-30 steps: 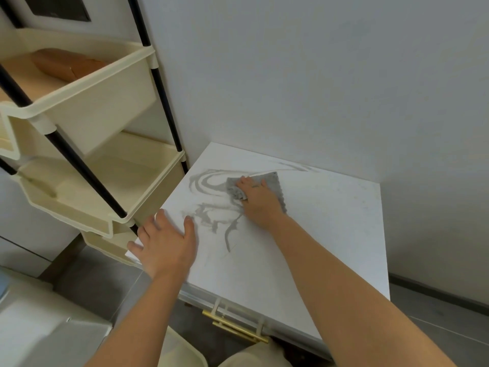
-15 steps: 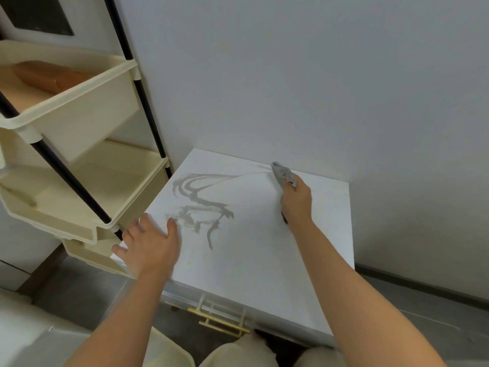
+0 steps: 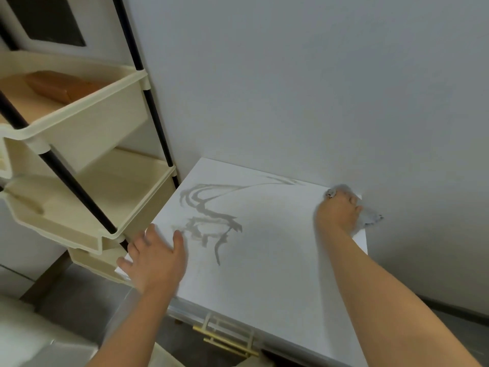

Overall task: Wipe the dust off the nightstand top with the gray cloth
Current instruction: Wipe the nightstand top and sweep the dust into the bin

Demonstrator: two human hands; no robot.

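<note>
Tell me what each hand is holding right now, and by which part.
The right hand presses the gray cloth at the nightstand top's far right corner, covering its middle. The left hand holds nothing, lying flat.

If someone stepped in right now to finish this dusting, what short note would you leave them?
Right hand: pressing the gray cloth at the far right corner of the nightstand top, cloth partly overhanging the edge.
Left hand: flat and open on the near left corner, bracing.
Done: one sweep line runs toward the back right.
Left: gray dust smears on the left half, beside the cream shelf rack; wipe those next, then the front area.
</note>
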